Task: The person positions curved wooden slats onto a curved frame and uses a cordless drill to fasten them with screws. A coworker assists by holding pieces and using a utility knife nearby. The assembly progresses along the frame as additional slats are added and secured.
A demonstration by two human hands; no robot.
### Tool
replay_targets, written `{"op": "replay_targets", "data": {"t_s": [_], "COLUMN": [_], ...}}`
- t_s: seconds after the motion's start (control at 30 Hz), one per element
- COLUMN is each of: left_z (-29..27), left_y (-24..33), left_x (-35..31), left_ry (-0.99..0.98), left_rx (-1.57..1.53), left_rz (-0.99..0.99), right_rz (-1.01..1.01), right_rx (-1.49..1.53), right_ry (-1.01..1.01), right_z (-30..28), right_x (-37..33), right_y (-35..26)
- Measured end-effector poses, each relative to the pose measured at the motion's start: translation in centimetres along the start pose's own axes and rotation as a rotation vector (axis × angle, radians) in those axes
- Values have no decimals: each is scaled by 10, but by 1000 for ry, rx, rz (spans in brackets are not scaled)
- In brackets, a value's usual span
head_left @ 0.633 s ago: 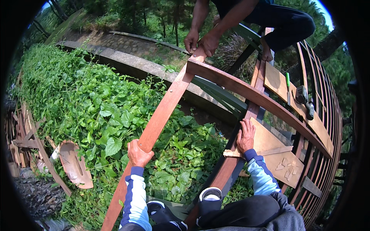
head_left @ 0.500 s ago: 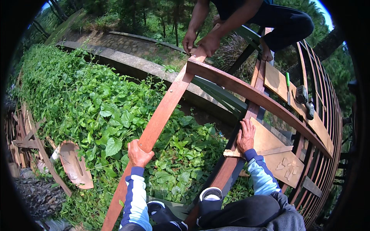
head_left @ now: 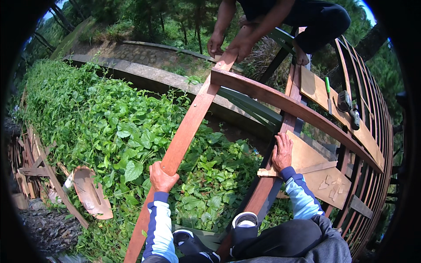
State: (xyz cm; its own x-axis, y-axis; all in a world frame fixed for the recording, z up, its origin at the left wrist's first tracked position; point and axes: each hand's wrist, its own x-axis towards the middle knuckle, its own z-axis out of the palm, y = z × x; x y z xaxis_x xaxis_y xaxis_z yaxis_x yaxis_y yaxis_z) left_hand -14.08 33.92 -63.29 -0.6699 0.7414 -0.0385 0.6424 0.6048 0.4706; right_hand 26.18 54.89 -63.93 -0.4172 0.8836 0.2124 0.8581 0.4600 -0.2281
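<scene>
My left hand (head_left: 162, 176) is wrapped round a long reddish-brown wooden plank (head_left: 189, 125), which slants from my left knee side up toward a co-worker. My right hand (head_left: 282, 151) rests flat, fingers stretched, on the wooden beam (head_left: 262, 193) beside a piece of plywood (head_left: 302, 153). A thin wooden strip (head_left: 315, 167) lies across that plywood, near my wrist. At the plank's far end, the co-worker's hands (head_left: 239, 46) hold it. A second, curved-looking plank (head_left: 280, 101) meets the first near there and runs off to the right.
To the right, a green-handled tool (head_left: 327, 85) and a cordless power tool (head_left: 346, 105) lie on a plywood strip (head_left: 368, 139) over slatted framing. Wood chips (head_left: 332, 187) sit on the plywood. Leafy plants (head_left: 131, 144) grow below; scrap wood (head_left: 33, 162) lies left.
The view has shifted slightly, so nearby things sit a little further right. Both my hands keep their places on the wood. The co-worker's hands have moved slightly at the plank's far end.
</scene>
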Motion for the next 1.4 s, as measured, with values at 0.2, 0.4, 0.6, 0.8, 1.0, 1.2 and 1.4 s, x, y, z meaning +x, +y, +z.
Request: {"op": "replay_targets", "data": {"t_s": [0.2,0.4,0.6,0.8,1.0,1.2,1.4], "left_z": [-2,0,4,6,5,4,3], "left_y": [1,0,-5,-9,-8,-6,-4], "left_x": [0,-1,0,-1,0,0,0], "left_ry": [0,6,17,34,17,18,10], "left_rx": [2,-6,-8,-1,1,9,0], "left_rz": [3,4,20,41,29,34,18], "right_rz": [9,15,10,-9,-3,-7,0], "right_rx": [-5,-3,3,-7,-12,-7,-2], "right_ry": [-2,-9,-5,14,12,13,7], "right_z": [1,4,5,7,8,6,4], "right_x": [-1,-2,-2,-2,-3,-2,-1], "right_y": [1,3,4,7,7,5,4]}}
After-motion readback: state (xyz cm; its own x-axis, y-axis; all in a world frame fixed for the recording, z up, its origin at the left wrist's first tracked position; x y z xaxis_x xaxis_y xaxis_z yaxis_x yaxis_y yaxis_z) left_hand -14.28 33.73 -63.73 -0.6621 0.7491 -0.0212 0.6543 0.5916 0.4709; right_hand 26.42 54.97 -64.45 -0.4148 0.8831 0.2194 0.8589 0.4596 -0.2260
